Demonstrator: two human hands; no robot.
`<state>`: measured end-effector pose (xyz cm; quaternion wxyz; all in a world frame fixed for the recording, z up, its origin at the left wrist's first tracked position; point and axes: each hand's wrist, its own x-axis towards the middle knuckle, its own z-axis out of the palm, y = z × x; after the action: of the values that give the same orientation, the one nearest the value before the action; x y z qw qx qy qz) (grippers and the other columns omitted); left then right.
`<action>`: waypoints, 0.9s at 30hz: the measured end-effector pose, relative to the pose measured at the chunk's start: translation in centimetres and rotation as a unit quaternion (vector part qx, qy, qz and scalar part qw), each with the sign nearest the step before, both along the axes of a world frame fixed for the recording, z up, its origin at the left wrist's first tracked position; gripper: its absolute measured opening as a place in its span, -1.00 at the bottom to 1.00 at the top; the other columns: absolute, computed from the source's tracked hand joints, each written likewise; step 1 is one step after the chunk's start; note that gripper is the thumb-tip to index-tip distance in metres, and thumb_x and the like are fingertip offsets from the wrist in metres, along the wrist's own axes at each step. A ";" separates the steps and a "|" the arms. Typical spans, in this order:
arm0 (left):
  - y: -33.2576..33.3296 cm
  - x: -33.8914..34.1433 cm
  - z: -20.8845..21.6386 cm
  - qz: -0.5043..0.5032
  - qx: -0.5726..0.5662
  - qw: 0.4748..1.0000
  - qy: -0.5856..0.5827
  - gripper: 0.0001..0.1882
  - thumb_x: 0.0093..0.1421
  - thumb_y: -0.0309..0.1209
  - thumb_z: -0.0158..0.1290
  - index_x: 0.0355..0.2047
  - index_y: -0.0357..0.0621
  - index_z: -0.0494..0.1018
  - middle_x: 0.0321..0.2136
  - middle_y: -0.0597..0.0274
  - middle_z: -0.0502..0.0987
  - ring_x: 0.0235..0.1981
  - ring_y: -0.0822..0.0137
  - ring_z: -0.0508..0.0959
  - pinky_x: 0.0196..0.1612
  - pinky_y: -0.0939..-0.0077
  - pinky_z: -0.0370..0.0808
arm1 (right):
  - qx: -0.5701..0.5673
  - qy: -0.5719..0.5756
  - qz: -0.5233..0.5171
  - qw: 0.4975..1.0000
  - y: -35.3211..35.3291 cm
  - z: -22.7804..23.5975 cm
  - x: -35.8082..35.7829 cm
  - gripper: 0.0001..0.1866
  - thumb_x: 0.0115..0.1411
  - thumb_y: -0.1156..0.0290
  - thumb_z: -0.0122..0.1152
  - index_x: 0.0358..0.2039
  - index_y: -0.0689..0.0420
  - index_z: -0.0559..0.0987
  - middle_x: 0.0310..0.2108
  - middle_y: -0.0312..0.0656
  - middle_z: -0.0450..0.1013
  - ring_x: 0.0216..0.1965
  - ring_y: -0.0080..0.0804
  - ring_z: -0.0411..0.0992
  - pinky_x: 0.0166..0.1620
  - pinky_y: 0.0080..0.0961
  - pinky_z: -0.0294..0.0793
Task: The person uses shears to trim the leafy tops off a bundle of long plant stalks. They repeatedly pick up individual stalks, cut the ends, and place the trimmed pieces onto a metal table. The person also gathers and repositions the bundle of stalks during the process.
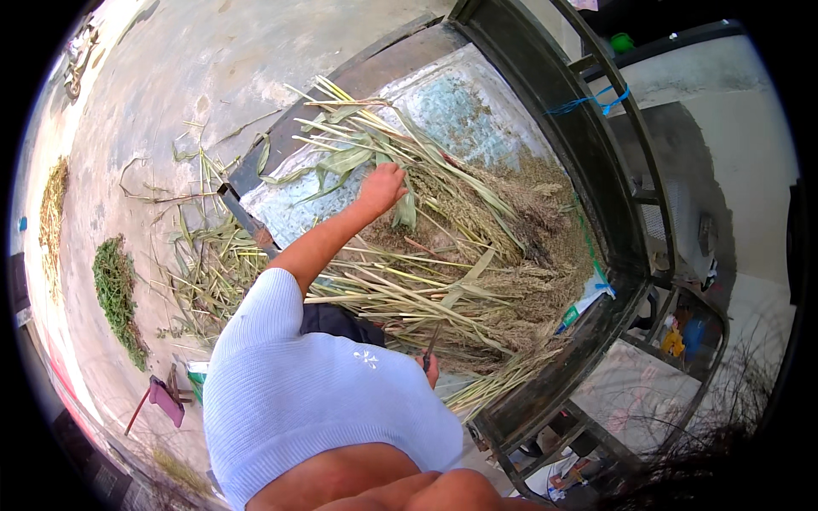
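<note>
Cut grain stalks with brown, bushy seed heads, like sorghum or millet, lie in two rough bundles on a truck or cart bed. My left hand (383, 185) is closed at the far bundle (443, 175), gripping a leafy stalk; its long green leaf (406, 210) hangs below the fingers. Lower down, beside the near bundle (409, 289), my right hand (431, 371) is wrapped round the dark handle of a knife (435, 339). Its narrow blade points up over the stalks. Part of the right hand is hidden behind my light blue knitted top.
A dark metal rail (545, 111) edges the bed at the right. Loose seed heads lie on a pale, worn sheet (456, 98). On the concrete at the left are stripped stalks (217, 264), a green plant heap (117, 294) and a purple cloth item (166, 403).
</note>
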<state>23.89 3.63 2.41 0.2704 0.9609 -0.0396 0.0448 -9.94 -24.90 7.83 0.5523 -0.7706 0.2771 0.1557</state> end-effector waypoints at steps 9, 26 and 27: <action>-4.0 6.9 -2.9 -0.113 0.198 0.946 0.229 -0.51 -0.10 -0.40 0.14 -0.12 -0.08 0.26 -0.43 0.21 0.53 -0.35 0.17 0.53 -0.25 0.16 0.37 | 0.054 0.035 -0.031 0.997 0.7 1.1 0.6 -0.72 0.14 0.41 0.07 -0.16 0.24 0.36 -0.63 -0.44 0.21 -0.61 -0.71 0.12 -0.54 -0.72 0.14; -7.1 -15.4 -4.6 -0.224 -0.005 0.975 -0.001 -0.65 0.06 -0.40 -0.13 -0.09 0.02 0.34 -0.35 0.11 0.43 -0.35 0.13 0.48 -0.40 0.27 0.44 | -0.007 0.024 0.074 0.997 2.9 -0.3 0.7 -0.69 0.15 0.32 0.07 -0.18 0.26 0.35 -0.66 -0.42 0.22 -0.64 -0.69 0.14 -0.58 -0.69 0.15; -7.2 -16.0 -4.3 -0.209 -0.001 0.978 0.021 -0.65 0.06 -0.39 -0.13 -0.08 0.02 0.34 -0.30 0.10 0.42 -0.31 0.13 0.47 -0.36 0.28 0.44 | -0.002 0.023 0.077 0.997 2.9 -0.4 0.3 -0.68 0.15 0.32 0.07 -0.17 0.26 0.34 -0.66 -0.42 0.21 -0.64 -0.69 0.14 -0.58 -0.68 0.16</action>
<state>7.86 -3.56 -1.87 0.2755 0.9319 -0.2334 -0.0333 -9.60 -21.98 7.45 0.5305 -0.7871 0.2299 0.2147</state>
